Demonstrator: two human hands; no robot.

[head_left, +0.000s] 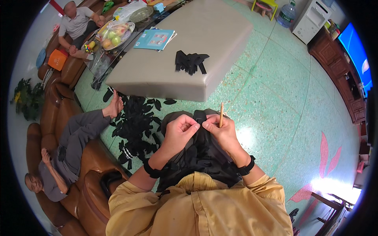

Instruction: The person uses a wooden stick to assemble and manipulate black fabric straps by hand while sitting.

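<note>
Above my lap, a small black cloth piece [200, 115] is pinched between my two hands. My left hand [180, 131] is closed on its left edge with thumb and fingertips. On the opposite edge my right hand [223, 133] pinches the cloth, while a thin light-brown wooden stick [221, 114] stands up between its fingers. More black cloth pieces [197, 157] lie loosely over my lap. A small heap of black strips [191, 62] rests on the beige padded bench [157, 80] in front of me.
Many black pieces [136, 122] are piled on the green floor to my left, beside a seated person's bare feet [114, 105]. Brown leather sofas [94, 157] line the left side, with another person [76, 23] farther back. Booklets [154, 39] lie on the bench; a fruit plate [114, 37] stands beyond.
</note>
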